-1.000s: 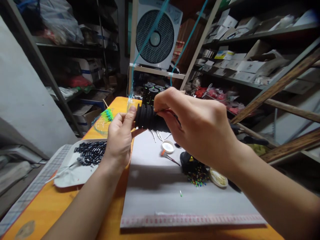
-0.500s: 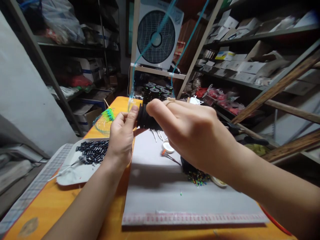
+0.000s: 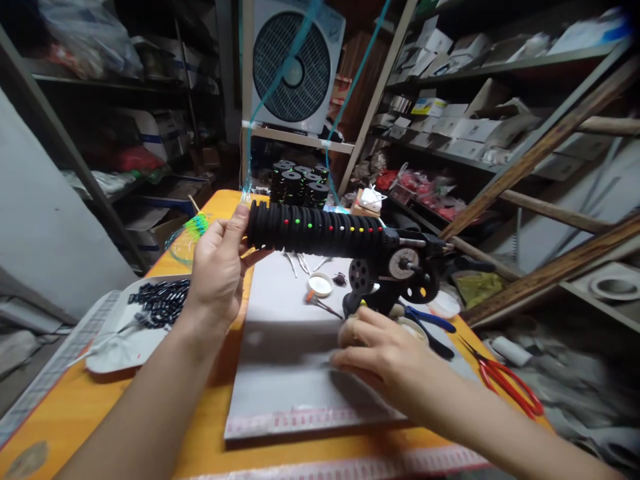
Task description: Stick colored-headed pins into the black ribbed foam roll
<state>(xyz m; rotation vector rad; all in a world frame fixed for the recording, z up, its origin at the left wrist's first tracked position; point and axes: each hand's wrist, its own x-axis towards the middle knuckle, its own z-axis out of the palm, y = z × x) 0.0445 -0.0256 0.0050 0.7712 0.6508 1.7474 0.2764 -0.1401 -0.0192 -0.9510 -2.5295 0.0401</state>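
My left hand (image 3: pixel 219 267) grips the left end of a long black ribbed roller (image 3: pixel 315 228), thumb on top and fingers below. Along the roller runs a row of small coloured ball heads in red, green, white and yellow. Its right end joins a black mechanism (image 3: pixel 403 263) with gears and discs. Below the roller, my right hand (image 3: pixel 383 347) is low over the grey board (image 3: pixel 280 373), its fingertips pinched together close to the surface. Whatever lies between those fingertips is too blurred to make out. The base of the mechanism is partly hidden behind this hand.
A white tray (image 3: pixel 107 347) of small dark pieces stands at left. Red-handled scissors (image 3: pixel 510 383) lie at right, near blue-handled pliers (image 3: pixel 430 319). A small white dish (image 3: pixel 320 285) sits on the board. Black spools (image 3: pixel 300 181) and a box fan (image 3: pixel 295 70) are behind.
My right hand has left the roller and come down to the board, uncovering the coloured heads and the mechanism. My left hand still holds the roller's end. The whole view has shifted slightly.
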